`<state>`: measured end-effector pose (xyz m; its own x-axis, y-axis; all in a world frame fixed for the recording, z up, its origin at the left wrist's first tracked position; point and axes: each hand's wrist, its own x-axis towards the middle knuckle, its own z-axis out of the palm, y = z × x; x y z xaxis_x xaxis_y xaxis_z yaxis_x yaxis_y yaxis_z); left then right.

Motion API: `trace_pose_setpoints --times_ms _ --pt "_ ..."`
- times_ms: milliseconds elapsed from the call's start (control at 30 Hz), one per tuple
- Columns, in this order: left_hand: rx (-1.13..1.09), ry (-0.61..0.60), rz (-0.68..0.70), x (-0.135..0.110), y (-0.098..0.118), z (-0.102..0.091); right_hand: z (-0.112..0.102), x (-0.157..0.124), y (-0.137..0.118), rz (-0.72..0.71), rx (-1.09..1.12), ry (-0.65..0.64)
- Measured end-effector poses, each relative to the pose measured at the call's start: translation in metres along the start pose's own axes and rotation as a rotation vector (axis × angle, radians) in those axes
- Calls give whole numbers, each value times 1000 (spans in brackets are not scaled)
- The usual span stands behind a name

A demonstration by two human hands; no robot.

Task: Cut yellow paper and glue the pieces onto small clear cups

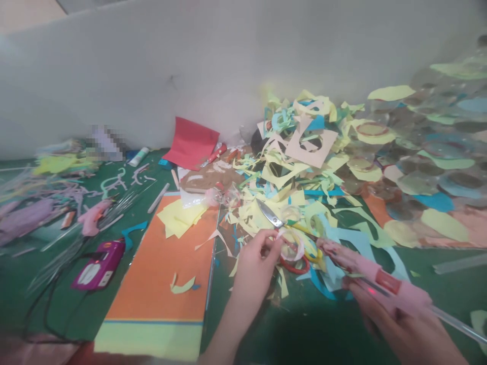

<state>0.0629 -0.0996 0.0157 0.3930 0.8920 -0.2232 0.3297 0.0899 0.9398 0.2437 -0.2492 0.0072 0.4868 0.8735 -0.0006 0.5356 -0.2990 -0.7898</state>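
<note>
My left hand [255,266] is closed, thumb and fingers pinching a thin whitish-pink ring [300,252] by its left edge. My right hand [405,324] is wrapped around a pink hot glue gun [384,284], its small red light lit. From the gun's rear sticks a clear glue stick [458,325], and its nozzle points left, close to the ring. Scissors [269,214] with a silver blade lie just beyond my left hand; red and yellow handle loops show around the ring. Cut paper scraps [279,175] in yellow, green and blue heap up behind both hands.
Orange and green paper sheets [167,289] lie left of my left hand. Farther left are a second pink glue gun [93,218], a purple box [99,264] and a black cord. Red paper [192,144] leans by the wall. Stacked clear discs with coloured paper [437,167] fill the right.
</note>
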Motion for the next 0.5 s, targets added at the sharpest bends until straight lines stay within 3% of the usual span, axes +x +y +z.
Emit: trace_pose_setpoints --times_ms 233,500 --pt "8 -4 -13 -3 4 0 8 25 -12 -53 -2 -174" --pt "9 11 -6 -3 3 0 12 18 -18 -8 2 -152"
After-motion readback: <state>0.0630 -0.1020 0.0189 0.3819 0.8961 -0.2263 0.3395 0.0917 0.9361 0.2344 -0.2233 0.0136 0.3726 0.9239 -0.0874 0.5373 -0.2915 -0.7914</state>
